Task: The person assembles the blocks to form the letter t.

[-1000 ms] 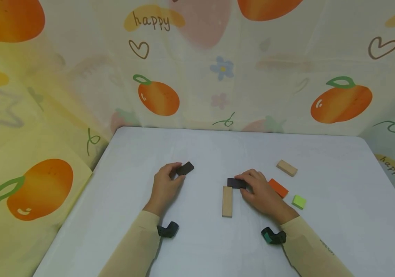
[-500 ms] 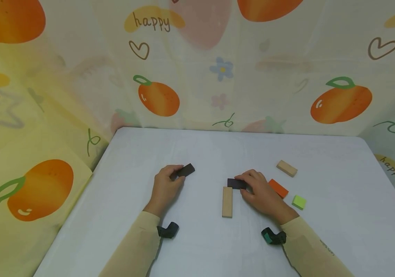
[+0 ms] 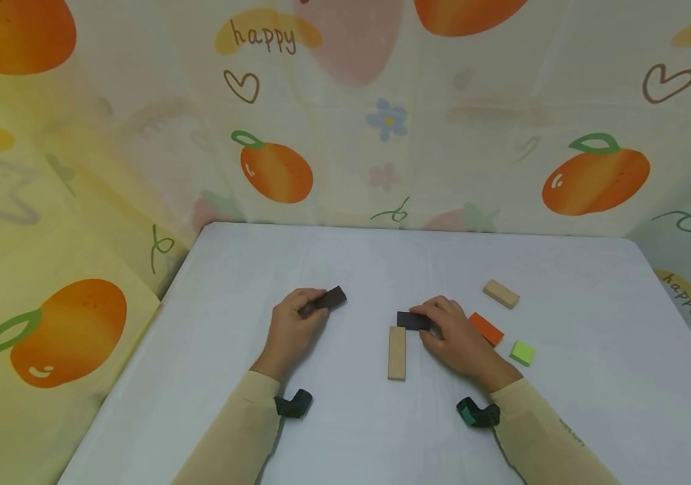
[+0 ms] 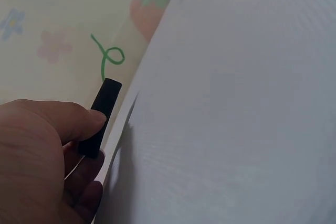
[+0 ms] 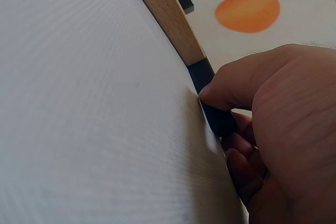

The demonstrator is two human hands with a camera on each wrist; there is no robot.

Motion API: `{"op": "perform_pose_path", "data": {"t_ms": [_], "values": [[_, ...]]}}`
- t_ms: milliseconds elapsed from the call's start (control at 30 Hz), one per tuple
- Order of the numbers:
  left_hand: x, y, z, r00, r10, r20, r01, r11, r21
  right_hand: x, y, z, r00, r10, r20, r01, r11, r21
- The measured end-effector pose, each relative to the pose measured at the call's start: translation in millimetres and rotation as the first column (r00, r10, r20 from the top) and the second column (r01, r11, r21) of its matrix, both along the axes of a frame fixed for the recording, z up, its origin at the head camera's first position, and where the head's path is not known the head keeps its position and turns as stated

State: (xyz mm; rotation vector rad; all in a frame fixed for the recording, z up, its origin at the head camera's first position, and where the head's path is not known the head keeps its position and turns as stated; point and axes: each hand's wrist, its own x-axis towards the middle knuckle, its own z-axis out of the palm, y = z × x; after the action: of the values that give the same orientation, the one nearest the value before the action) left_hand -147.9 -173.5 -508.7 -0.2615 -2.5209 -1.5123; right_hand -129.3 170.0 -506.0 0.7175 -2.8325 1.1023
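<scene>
Between thumb and fingers, my left hand (image 3: pixel 289 333) pinches a small black rectangular block (image 3: pixel 335 298), its far end pointing right and away. In the left wrist view this black block (image 4: pixel 107 93) is held by its near part. My right hand (image 3: pixel 461 340) pinches a second black block (image 3: pixel 407 320) that lies on the table. Its left end meets the far end of a plain wooden block (image 3: pixel 397 353), at a right angle to it. The right wrist view has the black block (image 5: pixel 201 73) and the wooden block (image 5: pixel 170 17) touching end to side or corner; which, I cannot tell.
Beside the right hand lies an orange block (image 3: pixel 486 329), partly hidden by it. A small lime-green block (image 3: pixel 522 353) is further right, and another wooden block (image 3: pixel 501 294) lies behind. All are on a white table (image 3: pixel 345 431) against a fruit-printed cloth (image 3: pixel 333 162).
My left hand has shifted slightly right with its black block, which now sticks out further right and a little lower. The right hand and the other blocks have stayed put.
</scene>
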Motion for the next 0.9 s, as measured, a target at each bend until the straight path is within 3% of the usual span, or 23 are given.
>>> {"op": "perform_pose_path", "data": {"t_ms": [600, 900], "values": [[8.8, 17, 2.4, 0.992, -0.119, -0.036, 0.118, 0.993, -0.028, 0.4, 0, 2.0, 1.000, -0.007, 0.006, 0.007, 1.000, 0.005], [14.0, 28, 6.2, 0.987, -0.163, -0.004, 0.163, 0.986, -0.029, 0.6, -1, 3.0, 1.000, -0.004, 0.006, 0.004, 1.000, 0.003]]}}
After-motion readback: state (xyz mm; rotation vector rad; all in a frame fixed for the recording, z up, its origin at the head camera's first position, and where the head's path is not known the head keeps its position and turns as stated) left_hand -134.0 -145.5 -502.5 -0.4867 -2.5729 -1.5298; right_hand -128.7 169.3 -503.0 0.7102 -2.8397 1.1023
